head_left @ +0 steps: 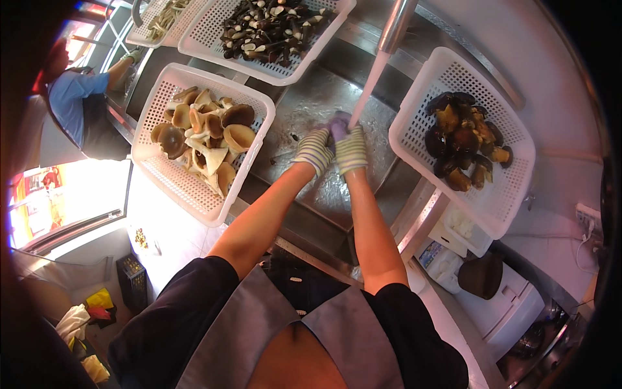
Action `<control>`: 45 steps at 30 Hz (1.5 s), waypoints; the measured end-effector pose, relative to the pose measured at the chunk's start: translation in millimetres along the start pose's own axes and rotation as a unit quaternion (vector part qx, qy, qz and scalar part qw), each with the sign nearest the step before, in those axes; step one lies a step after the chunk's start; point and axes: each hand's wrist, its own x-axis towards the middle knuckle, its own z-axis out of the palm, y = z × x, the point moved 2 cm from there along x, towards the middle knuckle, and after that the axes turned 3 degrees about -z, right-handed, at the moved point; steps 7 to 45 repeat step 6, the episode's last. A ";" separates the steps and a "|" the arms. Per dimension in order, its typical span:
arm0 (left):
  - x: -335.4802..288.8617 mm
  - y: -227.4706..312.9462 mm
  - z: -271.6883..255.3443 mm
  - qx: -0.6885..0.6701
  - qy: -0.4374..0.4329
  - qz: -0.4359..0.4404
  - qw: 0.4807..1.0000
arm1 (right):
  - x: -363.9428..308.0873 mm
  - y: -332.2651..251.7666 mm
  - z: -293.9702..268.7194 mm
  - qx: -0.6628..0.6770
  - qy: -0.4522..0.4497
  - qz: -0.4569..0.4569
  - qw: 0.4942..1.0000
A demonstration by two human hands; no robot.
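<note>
My left hand (313, 153) and my right hand (351, 148), both in striped knit gloves with purple fingers, meet under a stream of water (370, 87). Their fingers are closed and pressed together; anything between them is hidden, and the right hand is a little blurred. The water falls from a metal faucet (396, 27) into the steel sink (291, 120) beneath my hands. To the left, a white perforated basket (155, 170) holds large pale mushrooms with brown caps (206, 137). On the right, another white basket (414, 123) contains dark, wet-looking mushrooms (463, 139).
Behind the sink stands a white basket (201, 45) of small dark mushroom pieces (265, 29), beside a basket of pale strips (167, 21). A person in a blue shirt (78, 97) works at the far left. A dark rounded container (481, 275) sits on a white appliance (512, 311) at lower right.
</note>
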 end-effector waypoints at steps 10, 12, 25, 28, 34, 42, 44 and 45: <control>-0.1 -8.1 -14.3 -0.043 0.022 -0.030 0.998 | 7.3 17.2 4.3 0.277 -0.098 0.049 0.955; -0.1 -8.1 -14.3 -0.043 0.022 -0.030 0.998 | 7.3 17.2 4.3 0.277 -0.098 0.049 0.955; -0.1 -8.1 -14.3 -0.043 0.022 -0.030 0.998 | 7.3 17.2 4.3 0.277 -0.098 0.049 0.955; -0.1 -8.1 -14.3 -0.043 0.022 -0.030 0.998 | 7.3 17.2 4.3 0.277 -0.098 0.049 0.955; -0.1 -8.1 -14.3 -0.043 0.022 -0.030 0.998 | 7.3 17.2 4.3 0.277 -0.098 0.049 0.955; -0.1 -8.1 -14.3 -0.043 0.022 -0.030 0.998 | 7.3 17.2 4.3 0.277 -0.098 0.049 0.955; -0.1 -8.1 -14.3 -0.043 0.022 -0.030 0.998 | 7.3 17.2 4.3 0.277 -0.098 0.049 0.955; -0.1 -8.1 -14.3 -0.043 0.022 -0.030 0.998 | 7.3 17.2 4.3 0.277 -0.098 0.049 0.955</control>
